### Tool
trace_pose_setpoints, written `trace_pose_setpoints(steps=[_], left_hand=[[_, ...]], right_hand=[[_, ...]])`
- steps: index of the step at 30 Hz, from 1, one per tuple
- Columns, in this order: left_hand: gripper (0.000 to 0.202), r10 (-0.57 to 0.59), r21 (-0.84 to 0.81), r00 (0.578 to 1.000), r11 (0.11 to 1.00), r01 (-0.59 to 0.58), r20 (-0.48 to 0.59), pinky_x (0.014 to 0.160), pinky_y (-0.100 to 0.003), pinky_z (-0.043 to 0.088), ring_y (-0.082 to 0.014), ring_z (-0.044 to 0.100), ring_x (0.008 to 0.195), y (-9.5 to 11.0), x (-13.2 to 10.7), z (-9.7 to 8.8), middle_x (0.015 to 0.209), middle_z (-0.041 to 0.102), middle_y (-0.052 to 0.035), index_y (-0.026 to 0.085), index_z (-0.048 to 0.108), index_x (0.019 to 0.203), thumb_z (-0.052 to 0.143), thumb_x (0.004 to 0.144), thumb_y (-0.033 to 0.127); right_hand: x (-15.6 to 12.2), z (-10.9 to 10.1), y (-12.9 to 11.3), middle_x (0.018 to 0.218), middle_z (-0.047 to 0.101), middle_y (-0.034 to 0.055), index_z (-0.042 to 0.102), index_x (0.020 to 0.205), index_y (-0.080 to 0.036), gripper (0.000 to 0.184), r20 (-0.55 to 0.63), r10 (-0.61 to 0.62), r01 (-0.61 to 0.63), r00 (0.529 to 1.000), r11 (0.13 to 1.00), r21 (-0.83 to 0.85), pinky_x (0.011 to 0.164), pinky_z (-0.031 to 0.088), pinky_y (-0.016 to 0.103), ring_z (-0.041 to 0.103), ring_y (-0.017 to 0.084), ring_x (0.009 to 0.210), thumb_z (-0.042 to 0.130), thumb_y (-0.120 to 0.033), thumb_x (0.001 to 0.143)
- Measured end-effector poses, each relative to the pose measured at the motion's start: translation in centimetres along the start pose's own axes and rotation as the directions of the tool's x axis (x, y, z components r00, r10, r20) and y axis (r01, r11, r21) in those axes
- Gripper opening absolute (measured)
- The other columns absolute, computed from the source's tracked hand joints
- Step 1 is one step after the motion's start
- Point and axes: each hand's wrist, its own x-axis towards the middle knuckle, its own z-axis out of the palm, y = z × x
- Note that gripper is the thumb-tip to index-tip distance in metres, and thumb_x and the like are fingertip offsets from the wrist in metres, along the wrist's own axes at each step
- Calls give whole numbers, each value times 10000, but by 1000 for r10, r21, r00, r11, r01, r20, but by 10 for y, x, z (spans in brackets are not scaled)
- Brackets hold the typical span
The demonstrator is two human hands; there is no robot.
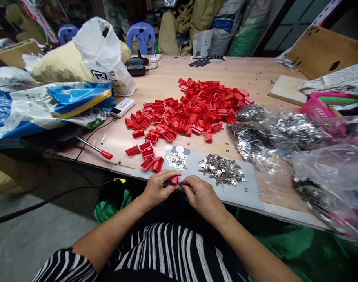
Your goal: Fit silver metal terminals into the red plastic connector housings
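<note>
At the table's front edge my left hand (pixel 157 188) is closed on a red plastic housing (pixel 173 180). Close against its right side, my right hand (pixel 202 196) has its fingers pinched together. A thin dark piece shows at those fingertips, too small to name. Just beyond the hands lies a small heap of bright metal pieces (pixel 177 161) on a grey mat (pixel 251 190). To its right is a larger heap of metal pieces (pixel 221 169). Several loose red housings (pixel 148 150) lie left of the mat, and a big pile of red housings (pixel 193 111) covers the middle.
Plastic bags of metal parts (pixel 255 137) stand on the right, near a pink basket (pixel 317 105). Filled sacks (pixel 49 105) and a white plastic bag (pixel 102 51) crowd the left. A lever with a red grip (pixel 106 154) juts over the left front. A white power strip (pixel 122 107) lies behind it.
</note>
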Motion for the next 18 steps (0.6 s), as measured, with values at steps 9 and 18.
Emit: trace_pose_setpoints(steps=[9,18], left_hand=[[310,-30,-27,998,999,29,-49,886,-361,506,-191,633,975,7,-7,0,1048,678,-70,198,622,1084,650,776,169],[235,-458,-787,888,538,301,27,858,-311,504,-142,661,844,35,-6,-2,901,681,-20,172,581,926,712,752,261]], right_hand=[[-7,2,6,986,608,56,579,1104,-247,233,-43,-82,85,996,993,79,769,460,315,602,189,868,426,-216,931],[-20,-18,3,835,619,8,458,1236,-263,288,0,-86,81,996,943,324,727,440,302,584,170,751,361,-288,966]])
